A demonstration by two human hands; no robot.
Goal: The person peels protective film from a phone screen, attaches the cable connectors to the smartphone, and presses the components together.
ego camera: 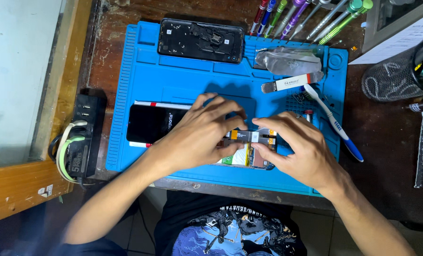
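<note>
Head view: both hands pinching over opened phone (249,154) on blue mat (173,80). Left hand (199,137) and right hand (299,149) gripping flex strip (249,136) between fingertips. Steady, gentle seating seemingly called for next.

opened phone (249,154) lying flat on the blue mat (173,80), insides facing up, battery and boards showing, black-and-orange strip (252,136) across it

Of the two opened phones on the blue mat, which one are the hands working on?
The near one, with its battery and board exposed, under both the left hand and right hand. The other, a black phone body, lies untouched at the mat's far edge.
</note>
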